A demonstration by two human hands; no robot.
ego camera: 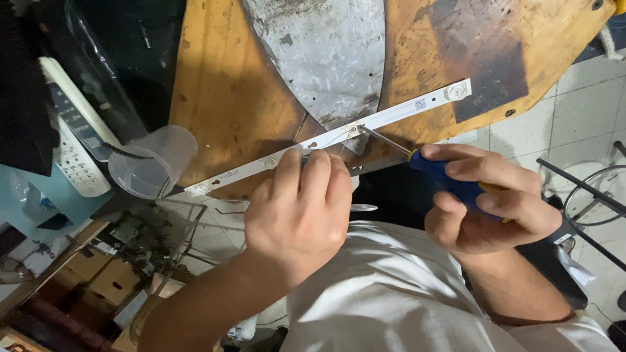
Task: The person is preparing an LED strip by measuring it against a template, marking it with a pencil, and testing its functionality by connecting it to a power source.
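Note:
A long narrow white strip (391,114) lies along the near edge of a worn wooden table (235,98). My left hand (300,208) presses down on the strip near its middle, fingers curled over it. My right hand (482,202) grips a screwdriver with a blue and yellow handle (450,182). The metal shaft (385,139) points up and left, and its tip touches a small round part on the strip (354,129).
A grey metal sheet (326,52) covers the table's middle. A clear plastic cup (153,163) lies on its side at the left edge, next to a white remote control (75,140). Cardboard boxes and clutter (111,274) sit below left; tiled floor and black metal bars (580,189) lie right.

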